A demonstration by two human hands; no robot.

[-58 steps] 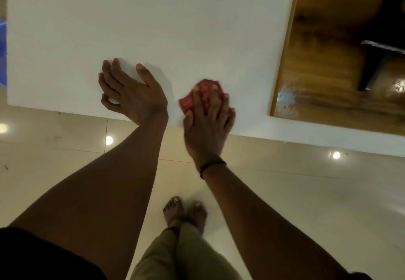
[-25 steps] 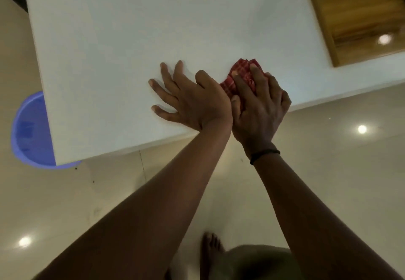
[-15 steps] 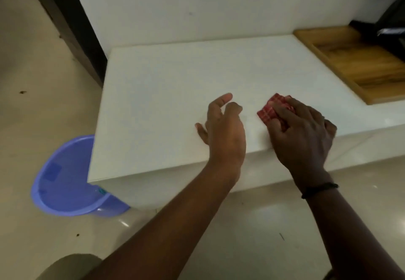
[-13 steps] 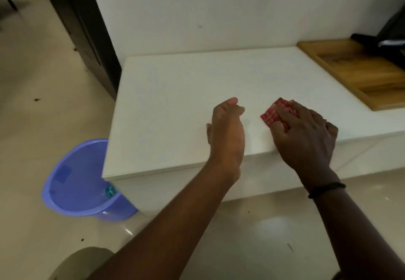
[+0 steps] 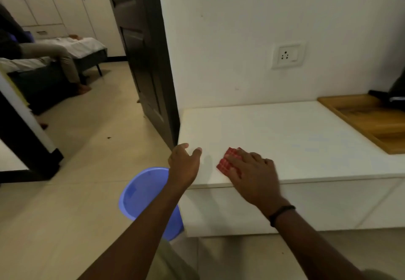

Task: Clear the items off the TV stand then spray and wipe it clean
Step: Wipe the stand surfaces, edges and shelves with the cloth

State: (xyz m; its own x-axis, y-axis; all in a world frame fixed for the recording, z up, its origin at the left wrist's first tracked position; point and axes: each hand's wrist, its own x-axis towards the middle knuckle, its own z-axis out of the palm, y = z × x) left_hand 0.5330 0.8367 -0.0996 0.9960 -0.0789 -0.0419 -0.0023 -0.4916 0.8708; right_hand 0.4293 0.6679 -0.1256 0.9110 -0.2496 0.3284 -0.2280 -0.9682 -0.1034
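Observation:
The white TV stand (image 5: 285, 130) fills the right half of the view, its top bare apart from a folded red checked cloth (image 5: 228, 161) near the front edge. My right hand (image 5: 252, 174) lies flat on the cloth with straight fingers, pressing it onto the surface. My left hand (image 5: 184, 163) hovers at the stand's left front corner, fingers loosely curled and holding nothing.
A blue plastic bucket (image 5: 140, 194) stands on the floor by the stand's left end. A wooden tray-like section (image 5: 368, 124) with a dark object (image 5: 396, 95) sits at the right. A dark door (image 5: 144, 49) opens left of the wall; a person sits on a bed beyond.
The view has lifted from the stand's top to the room. Both hands and the cloth moved left toward the stand's left end. My left hand lifted off the surface.

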